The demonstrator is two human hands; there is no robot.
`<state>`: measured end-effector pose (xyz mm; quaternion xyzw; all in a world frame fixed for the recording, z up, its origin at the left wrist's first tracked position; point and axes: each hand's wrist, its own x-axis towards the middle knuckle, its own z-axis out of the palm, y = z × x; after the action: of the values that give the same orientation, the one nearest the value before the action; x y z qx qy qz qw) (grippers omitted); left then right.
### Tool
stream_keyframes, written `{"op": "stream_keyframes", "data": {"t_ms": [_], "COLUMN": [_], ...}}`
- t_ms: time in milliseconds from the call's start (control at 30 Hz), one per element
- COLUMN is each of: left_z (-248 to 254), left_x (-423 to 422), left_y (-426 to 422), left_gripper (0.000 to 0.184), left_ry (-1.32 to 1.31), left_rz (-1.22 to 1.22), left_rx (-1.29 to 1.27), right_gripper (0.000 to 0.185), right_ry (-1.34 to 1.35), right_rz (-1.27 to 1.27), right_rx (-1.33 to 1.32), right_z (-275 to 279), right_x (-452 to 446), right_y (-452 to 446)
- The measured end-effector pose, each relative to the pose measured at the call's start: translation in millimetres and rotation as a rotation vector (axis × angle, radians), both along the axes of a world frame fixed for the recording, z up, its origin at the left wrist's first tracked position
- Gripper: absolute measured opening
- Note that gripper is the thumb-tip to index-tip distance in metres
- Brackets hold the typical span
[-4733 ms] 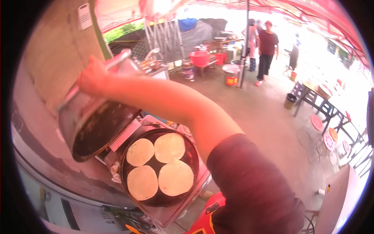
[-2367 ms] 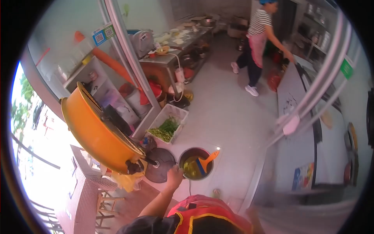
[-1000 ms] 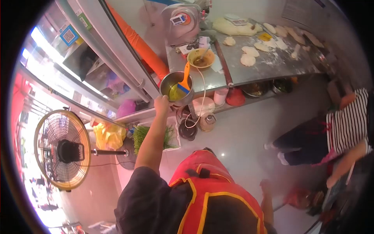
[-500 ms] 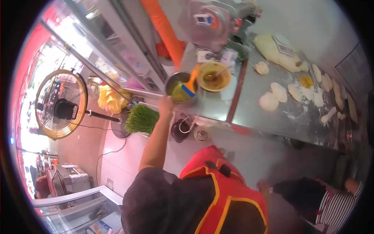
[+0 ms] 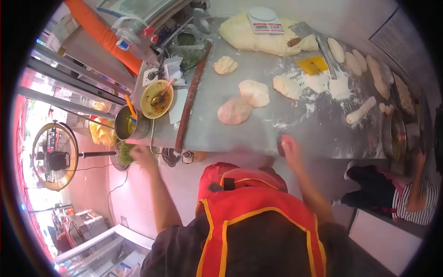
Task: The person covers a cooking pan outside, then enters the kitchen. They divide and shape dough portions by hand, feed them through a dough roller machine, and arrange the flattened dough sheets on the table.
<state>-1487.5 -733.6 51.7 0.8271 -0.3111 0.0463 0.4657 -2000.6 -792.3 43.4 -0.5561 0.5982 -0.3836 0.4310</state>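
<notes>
My left hand (image 5: 144,155) is beside and below the metal pot (image 5: 123,125), off the table's front edge; its fingers are smeared by motion. A brush with an orange handle (image 5: 130,106) leans in that pot. The yellow bowl (image 5: 146,102) next to it holds a brown sauce and a spoon. My right hand (image 5: 290,147) is at the table's front edge, its fingers closed around a small dark reddish-brown thing (image 5: 280,145) whose kind I cannot make out. Ahead of it lie two round dough pieces (image 5: 234,111) (image 5: 254,93) that touch each other.
A long brown rod (image 5: 196,92) lies across the steel table (image 5: 203,134). Behind are a big dough mass (image 5: 237,34), a kitchen scale (image 5: 265,23), a yellow scraper (image 5: 313,65) and scattered flour (image 5: 339,87). A fan (image 5: 55,156) stands left; another person (image 5: 415,198) is at right.
My view has swung right over the table. My left hand has come away from the pot's rim. The brush has sunk or tilted deeper into the pot. My right hand has come into view.
</notes>
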Motion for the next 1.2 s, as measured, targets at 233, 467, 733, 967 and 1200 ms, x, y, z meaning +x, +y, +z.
{"op": "stream_keyframes", "data": {"t_ms": [233, 467, 733, 967, 1200], "left_z": [-6, 0, -9, 46, 25], "left_x": [-214, -235, -233, -154, -153], "left_y": [-112, -175, -158, -167, -276], "left_gripper": [0.049, 0.044, 0.035, 0.042, 0.060], "left_ry": [0.285, 0.659, 0.720, 0.772, -0.083], "left_rz": [-0.420, -0.394, -0.606, -0.668, -0.914], "left_rx": [0.389, 0.568, 0.432, 0.633, 0.658], "right_gripper": [0.034, 0.044, 0.034, 0.032, 0.037], "right_ry": [-0.427, -0.354, 0.030, -0.352, 0.257], "right_rz": [0.044, -0.076, -0.044, 0.022, 0.020], "right_rx": [0.383, 0.349, 0.344, 0.344, 0.293], "right_z": [2, -57, -25, 59, -5], "right_x": [-22, 50, 95, 49, -75], "right_y": [-112, -185, -220, -187, -142]}}
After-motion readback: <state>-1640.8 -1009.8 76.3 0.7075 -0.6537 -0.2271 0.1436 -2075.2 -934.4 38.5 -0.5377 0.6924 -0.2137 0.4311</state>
